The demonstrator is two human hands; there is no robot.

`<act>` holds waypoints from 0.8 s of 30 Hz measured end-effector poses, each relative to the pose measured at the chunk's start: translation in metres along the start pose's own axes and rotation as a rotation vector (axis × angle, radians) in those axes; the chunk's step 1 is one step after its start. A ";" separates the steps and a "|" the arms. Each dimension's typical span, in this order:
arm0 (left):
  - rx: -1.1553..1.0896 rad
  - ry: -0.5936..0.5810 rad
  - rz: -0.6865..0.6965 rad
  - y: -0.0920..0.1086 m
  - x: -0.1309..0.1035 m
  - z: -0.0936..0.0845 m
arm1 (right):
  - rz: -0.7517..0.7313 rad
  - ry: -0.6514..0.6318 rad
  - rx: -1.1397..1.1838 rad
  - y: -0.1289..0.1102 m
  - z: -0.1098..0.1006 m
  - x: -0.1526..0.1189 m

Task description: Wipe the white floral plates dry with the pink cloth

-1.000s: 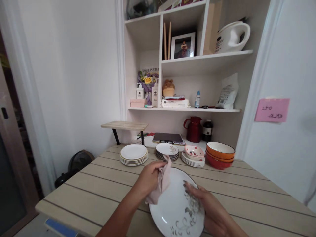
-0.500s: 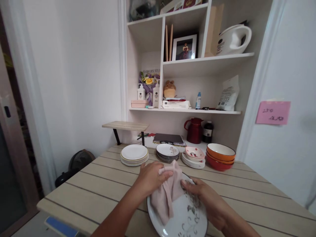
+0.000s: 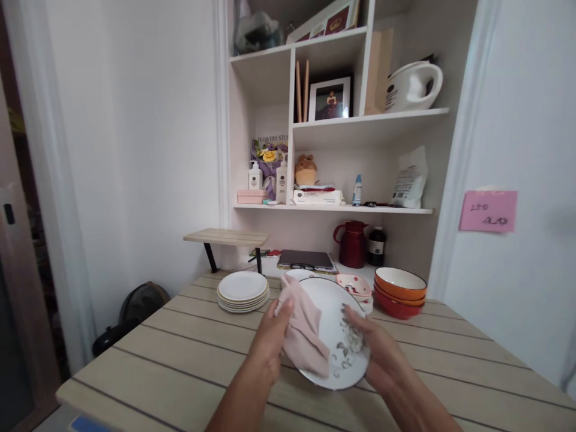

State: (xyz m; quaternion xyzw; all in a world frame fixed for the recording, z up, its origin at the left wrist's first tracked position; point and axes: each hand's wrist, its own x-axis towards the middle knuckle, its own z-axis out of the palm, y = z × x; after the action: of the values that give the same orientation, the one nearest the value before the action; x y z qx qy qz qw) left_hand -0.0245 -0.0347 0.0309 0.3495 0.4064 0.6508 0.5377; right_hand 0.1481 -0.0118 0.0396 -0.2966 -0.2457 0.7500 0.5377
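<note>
A round plate (image 3: 332,293), with no clear long axis, is held tilted over the slatted table (image 3: 175,360), face toward the wearer. It is white, dark-rimmed, with grey-brown flowers at lower right. Raised since half a second ago, it now partly hides the plate stack (image 3: 297,274) behind. The left hand (image 3: 269,341) grips a pink cloth (image 3: 300,330) at its left edge; the right hand (image 3: 382,351) grasps its right rim.

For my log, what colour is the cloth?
The cloth is pale pink, clearest in the head view.
</note>
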 end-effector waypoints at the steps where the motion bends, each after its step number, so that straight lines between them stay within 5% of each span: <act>1: -0.081 0.028 0.025 -0.006 0.001 0.003 | 0.015 -0.013 0.030 0.005 0.001 0.002; 8: -0.257 0.173 -0.055 -0.042 -0.009 0.011 | -0.034 -0.007 0.136 0.038 0.001 0.012; 15: -0.406 0.184 -0.024 -0.036 -0.023 0.038 | -0.138 0.011 0.246 0.052 0.007 0.010; 19: -0.349 0.135 -0.054 -0.030 -0.016 0.024 | -0.078 -0.111 0.168 0.047 -0.001 -0.002; 24: -0.125 0.077 0.133 -0.013 -0.016 -0.007 | -0.044 -0.190 -0.116 0.027 -0.021 -0.015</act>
State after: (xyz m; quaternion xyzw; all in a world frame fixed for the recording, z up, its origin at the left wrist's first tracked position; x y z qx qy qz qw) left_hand -0.0222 -0.0497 0.0162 0.3161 0.3612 0.7222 0.4980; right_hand 0.1491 -0.0332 0.0087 -0.2494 -0.3451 0.7471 0.5104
